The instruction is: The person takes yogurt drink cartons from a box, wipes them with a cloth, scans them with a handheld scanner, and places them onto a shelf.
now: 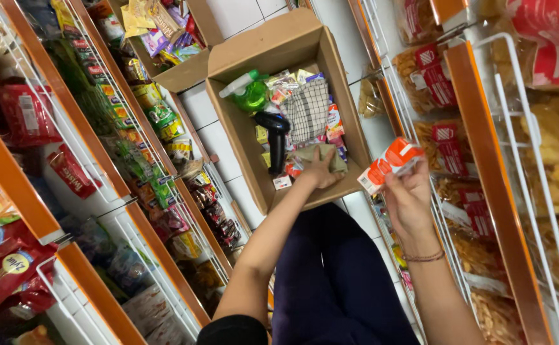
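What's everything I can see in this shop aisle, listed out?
Cardboard box: one, brown, open on the floor
Spray bottle: one, green, in the box
Handheld scanner: one, black, in the box
Checked cloth: one, white and dark, in the box
Small carton: one, orange and white, held up
Snack bags: many, red-labelled, right shelves
Left hand: reaching into the box
Right hand: holding the small carton

Matt brown cardboard box (241, 134), checked woven cloth (306, 108), glossy green plastic spray bottle (249, 92).
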